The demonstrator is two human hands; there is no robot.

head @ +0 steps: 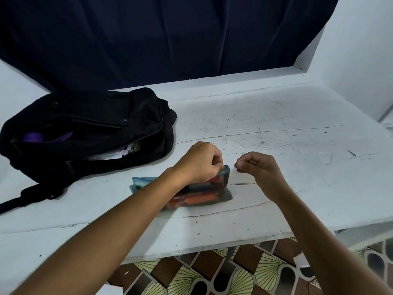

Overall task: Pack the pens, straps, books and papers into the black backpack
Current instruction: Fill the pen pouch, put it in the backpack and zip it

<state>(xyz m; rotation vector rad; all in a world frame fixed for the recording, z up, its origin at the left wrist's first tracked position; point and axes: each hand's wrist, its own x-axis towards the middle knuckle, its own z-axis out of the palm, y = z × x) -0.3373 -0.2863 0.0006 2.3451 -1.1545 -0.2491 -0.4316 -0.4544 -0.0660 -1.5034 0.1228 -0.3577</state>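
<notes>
A black backpack (pixel 85 133) lies open on the left of the white table (pixel 276 145), with white papers (pixel 114 154) showing in its main opening and something purple (pixel 34 137) in a front pocket. A see-through teal pencil pouch (pixel 202 196) with red, orange and dark pens inside sits in front of me. My left hand (pixel 200 162) pinches the pouch's top right corner. My right hand (pixel 259 169) hovers just right of the pouch with fingers curled and thumb against fingertips; nothing is visible in it.
A backpack strap (pixel 19 201) trails off the table's left front. A dark blue curtain (pixel 170 39) hangs behind the table, with a white ledge (pixel 234 79) under it. Patterned floor tiles (pixel 212 273) show below the table's front edge.
</notes>
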